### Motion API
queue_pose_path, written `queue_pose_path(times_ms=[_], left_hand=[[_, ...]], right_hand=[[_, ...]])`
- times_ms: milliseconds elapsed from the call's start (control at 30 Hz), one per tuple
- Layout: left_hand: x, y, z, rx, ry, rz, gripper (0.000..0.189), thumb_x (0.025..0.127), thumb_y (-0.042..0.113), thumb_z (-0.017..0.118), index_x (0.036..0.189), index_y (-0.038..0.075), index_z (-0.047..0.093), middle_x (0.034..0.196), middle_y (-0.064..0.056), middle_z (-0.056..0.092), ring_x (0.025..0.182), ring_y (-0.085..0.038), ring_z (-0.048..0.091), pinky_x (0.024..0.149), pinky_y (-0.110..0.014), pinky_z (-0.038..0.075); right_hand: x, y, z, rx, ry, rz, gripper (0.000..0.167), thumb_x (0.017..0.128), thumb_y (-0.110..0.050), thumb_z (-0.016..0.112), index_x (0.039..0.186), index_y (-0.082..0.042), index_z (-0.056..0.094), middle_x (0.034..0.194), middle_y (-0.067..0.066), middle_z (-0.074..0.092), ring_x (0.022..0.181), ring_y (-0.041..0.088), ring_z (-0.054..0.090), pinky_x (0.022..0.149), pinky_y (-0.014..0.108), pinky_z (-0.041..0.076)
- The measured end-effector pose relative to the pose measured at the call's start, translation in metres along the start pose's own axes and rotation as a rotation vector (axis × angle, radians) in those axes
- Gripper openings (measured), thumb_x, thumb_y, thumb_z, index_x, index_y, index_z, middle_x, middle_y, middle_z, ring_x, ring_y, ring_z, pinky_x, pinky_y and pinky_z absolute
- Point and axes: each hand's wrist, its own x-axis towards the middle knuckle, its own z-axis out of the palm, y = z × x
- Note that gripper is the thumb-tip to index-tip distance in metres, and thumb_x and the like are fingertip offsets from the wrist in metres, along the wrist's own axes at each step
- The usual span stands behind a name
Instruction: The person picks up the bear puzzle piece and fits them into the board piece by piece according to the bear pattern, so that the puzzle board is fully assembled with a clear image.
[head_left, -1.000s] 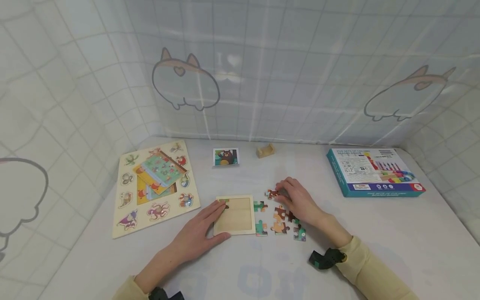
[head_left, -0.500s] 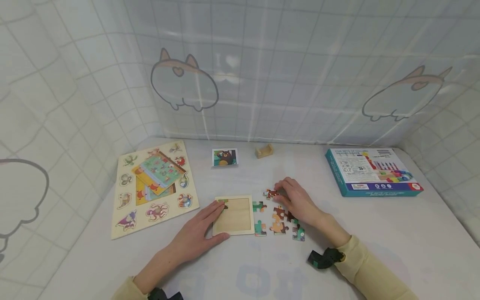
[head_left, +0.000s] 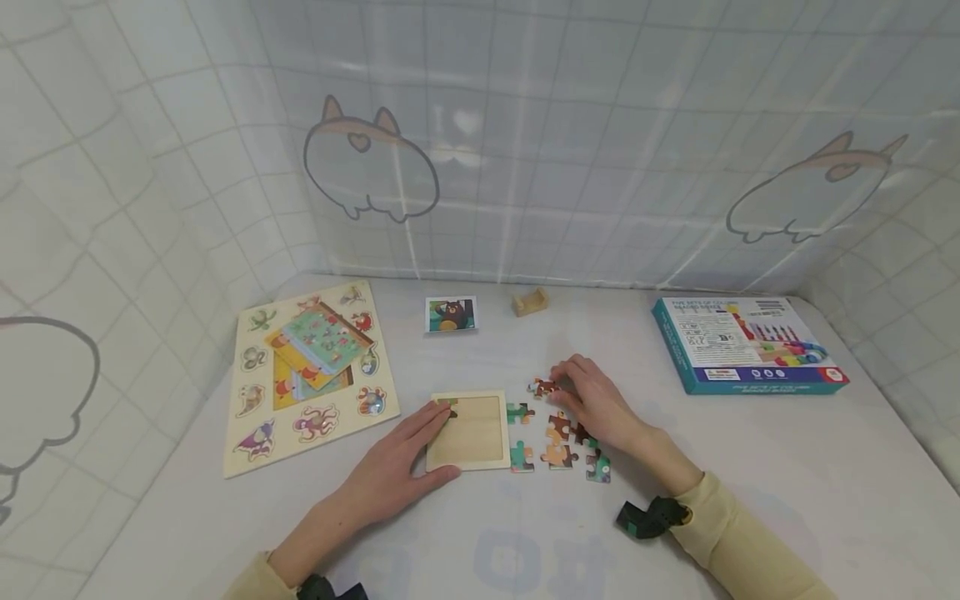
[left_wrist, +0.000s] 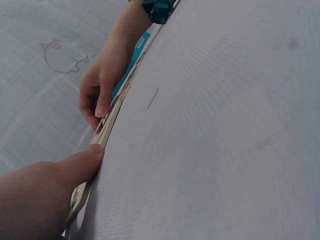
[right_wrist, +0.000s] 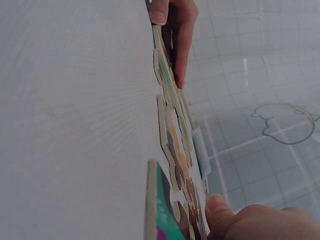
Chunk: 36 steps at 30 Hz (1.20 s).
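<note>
Two hands busy: left hand, fingers straight, on the tray's left side; right hand, fingers curled, pinches a brown piece right of it. Low wrist could drag loose pieces askew.

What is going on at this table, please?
A person is handling a jigsaw. The left hand rests on a small wooden frame, mostly bare, with a bit of puzzle showing by the fingertips. The right hand curls round a brown piece. Other loose pieces lie right of the frame.
</note>
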Motion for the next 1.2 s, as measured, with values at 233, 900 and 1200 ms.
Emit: queue_pose_path(times_ms=[233, 900, 1200], left_hand=[[0.001, 0.001, -0.001, -0.005, -0.009, -0.002, 0.080, 0.092, 0.063, 0.060, 0.155, 0.018, 0.038, 0.162, -0.004, 0.033, 0.149, -0.025, 0.032, 0.117, -0.048, 0.037], [0.000, 0.001, -0.002, -0.008, -0.022, 0.000, 0.081, 0.091, 0.062, 0.061, 0.156, 0.018, 0.037, 0.163, -0.004, 0.032, 0.150, -0.025, 0.030, 0.118, -0.048, 0.036], [0.001, 0.000, -0.002, -0.018, -0.031, -0.002, 0.081, 0.092, 0.062, 0.060, 0.156, 0.019, 0.036, 0.163, -0.004, 0.032, 0.150, -0.025, 0.030, 0.117, -0.049, 0.037]], right_hand=[[0.000, 0.001, -0.001, 0.016, 0.002, 0.001, 0.027, 0.092, -0.018, 0.073, 0.113, -0.003, 0.065, 0.108, 0.004, 0.061, 0.103, 0.019, 0.058, 0.089, 0.040, 0.054], [0.019, -0.045, 0.012, 0.108, -0.018, -0.096, 0.017, 0.095, -0.012, 0.067, 0.108, -0.002, 0.063, 0.107, 0.007, 0.061, 0.099, 0.021, 0.055, 0.082, 0.034, 0.051], [0.029, -0.061, 0.027, 0.100, -0.029, -0.136, 0.019, 0.093, -0.012, 0.070, 0.108, -0.003, 0.063, 0.107, 0.006, 0.061, 0.098, 0.018, 0.053, 0.083, 0.031, 0.053]])
